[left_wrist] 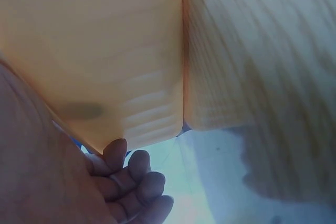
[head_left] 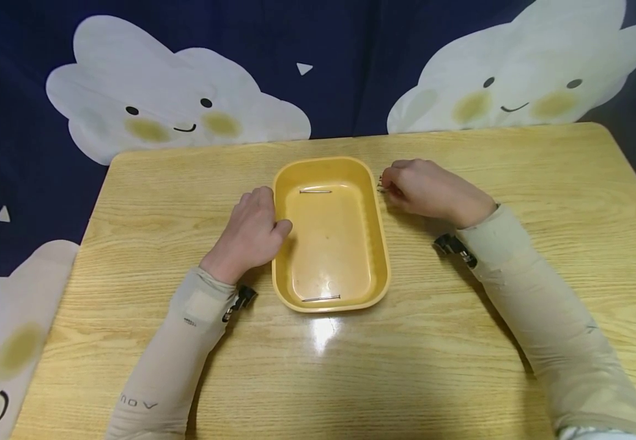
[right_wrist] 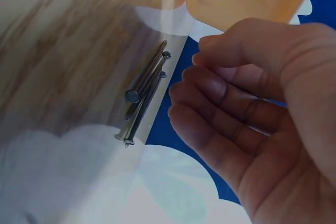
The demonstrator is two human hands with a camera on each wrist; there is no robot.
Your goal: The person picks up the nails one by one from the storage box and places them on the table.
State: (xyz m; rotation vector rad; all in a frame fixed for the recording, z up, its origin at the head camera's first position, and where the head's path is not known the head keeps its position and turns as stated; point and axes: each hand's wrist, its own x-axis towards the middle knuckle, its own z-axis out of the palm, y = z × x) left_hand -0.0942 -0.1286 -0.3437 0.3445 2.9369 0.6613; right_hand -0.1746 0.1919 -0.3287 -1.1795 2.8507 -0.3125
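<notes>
A yellow plastic tray [head_left: 329, 304] sits on the table with two nails inside, one nail [head_left: 315, 192] near its far end and another nail [head_left: 321, 298] along its near end. My left hand [head_left: 254, 229] grips the tray's left wall, thumb over the rim and fingers outside. In the left wrist view those fingers [left_wrist: 139, 187] curl beside the tray wall [left_wrist: 152, 77]. To the tray's right, my right hand [head_left: 428, 189] hovers by several loose nails [right_wrist: 144, 95] lying in a small pile. Its fingers are loosely bent, fingertips apart from the nails.
The wood-grain table [head_left: 318, 379] has its far edge just beyond the tray. Behind it hangs a dark blue curtain [head_left: 345, 67] printed with white clouds. A black wrist camera [head_left: 455, 249] is strapped at the right sleeve, and another camera [head_left: 239, 302] at the left.
</notes>
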